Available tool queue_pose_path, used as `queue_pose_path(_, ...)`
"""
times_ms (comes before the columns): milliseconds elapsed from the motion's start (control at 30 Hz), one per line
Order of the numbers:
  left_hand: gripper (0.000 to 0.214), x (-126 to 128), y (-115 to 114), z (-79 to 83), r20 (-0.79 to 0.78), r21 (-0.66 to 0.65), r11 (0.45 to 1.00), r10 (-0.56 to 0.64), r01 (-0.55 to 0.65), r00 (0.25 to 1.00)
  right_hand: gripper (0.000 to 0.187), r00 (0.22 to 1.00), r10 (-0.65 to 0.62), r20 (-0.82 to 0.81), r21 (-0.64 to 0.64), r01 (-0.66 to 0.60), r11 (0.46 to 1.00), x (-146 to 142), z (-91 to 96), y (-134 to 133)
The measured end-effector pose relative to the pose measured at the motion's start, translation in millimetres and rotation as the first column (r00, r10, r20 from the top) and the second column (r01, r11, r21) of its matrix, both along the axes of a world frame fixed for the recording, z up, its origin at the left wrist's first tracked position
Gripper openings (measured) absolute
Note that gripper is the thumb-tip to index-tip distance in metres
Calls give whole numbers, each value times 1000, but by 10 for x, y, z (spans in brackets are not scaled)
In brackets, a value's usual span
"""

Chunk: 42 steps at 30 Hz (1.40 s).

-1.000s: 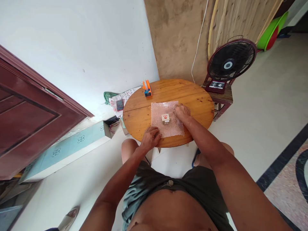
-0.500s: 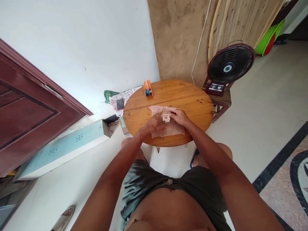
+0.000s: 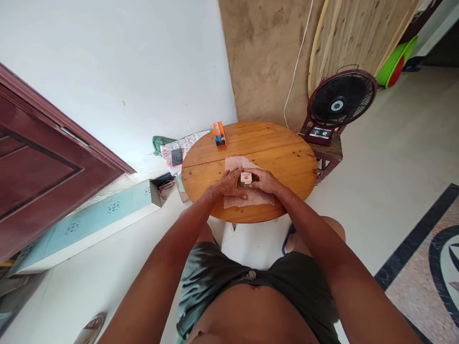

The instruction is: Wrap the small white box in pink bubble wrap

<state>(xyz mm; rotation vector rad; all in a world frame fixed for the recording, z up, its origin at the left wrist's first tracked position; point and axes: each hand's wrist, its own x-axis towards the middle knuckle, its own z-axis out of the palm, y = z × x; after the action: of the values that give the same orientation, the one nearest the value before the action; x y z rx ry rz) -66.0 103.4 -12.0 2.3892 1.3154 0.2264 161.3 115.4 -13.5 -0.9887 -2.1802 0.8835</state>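
A person's left hand (image 3: 231, 184) spreads open beside a small box (image 3: 246, 178) while the right hand (image 3: 264, 181) curls against its side, grip unclear; the box sits on pink bubble wrap (image 3: 257, 197) atop a wooden table (image 3: 287, 157), an orange object (image 3: 219, 134) near the far edge.

Small box (image 3: 246, 177): cream, bearing a red emblem; bubble wrap (image 3: 258, 197): pale pink. The table (image 3: 279, 148) shows honey-brown wood grain with dark knots. The long panel (image 3: 93, 217) is pale blue, with dark motifs.
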Motion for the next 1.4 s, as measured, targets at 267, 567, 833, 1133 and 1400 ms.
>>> queue_pose_path(267, 129, -119, 105, 54, -65, -47, 998, -45, 42, 997, 66, 999, -36, 27, 120, 33, 992, 12, -47, -36)
queue_pose_path(567, 130, -98, 88, 28, -104, -20, 997, -78, 77, 991, 67, 1000, -16, 17, 155, 13, 988, 8, -30, -73)
queue_pose_path(833, 130, -113, 79, 41, -92, -13, 997, -79, 79, 993, 69, 1000, 0, -18, 167, 3, 986, 7, -92, -59)
queue_pose_path(1133, 129, -108, 80, 32, -78, -4, 996, -87, 87, 993, 69, 1000, -6, 8, 165, 5, 986, -4, -70, -66)
queue_pose_path(1400, 130, -99, 58, 67, -85, -33, 997, -78, 76, 993, 69, 999, -27, 20, 155, 24, 988, -7, -90, -70)
